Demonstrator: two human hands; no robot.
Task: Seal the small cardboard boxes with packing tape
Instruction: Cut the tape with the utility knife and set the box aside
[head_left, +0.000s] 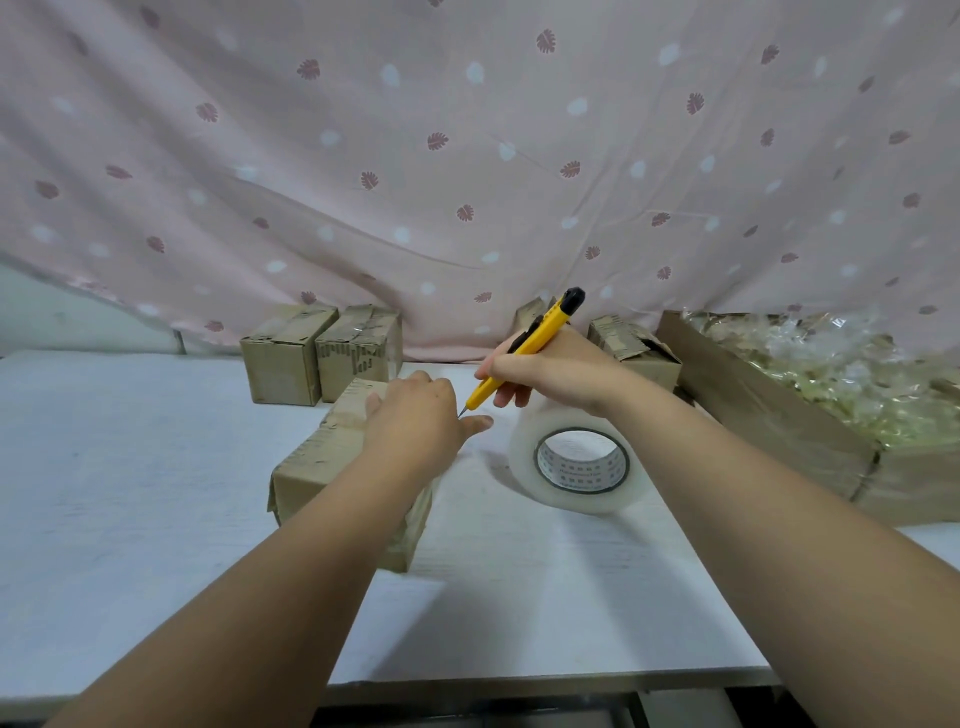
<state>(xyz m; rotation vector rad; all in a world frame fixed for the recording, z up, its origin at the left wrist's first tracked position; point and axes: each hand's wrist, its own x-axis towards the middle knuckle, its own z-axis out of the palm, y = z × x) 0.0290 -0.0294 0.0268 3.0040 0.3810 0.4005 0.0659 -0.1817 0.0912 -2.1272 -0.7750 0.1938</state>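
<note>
Left hand (415, 415) presses open-fingered on the small box (311, 467) mid-counter (156, 519); right hand (550, 374) clamps a yellow knife (524, 345); tape roll (524, 467) stands just beside the box, toward the right edge.

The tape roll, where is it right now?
In the head view, the tape roll stands on edge on the table, right of centre, below the right hand, between the nearest small box and the big carton.
</note>
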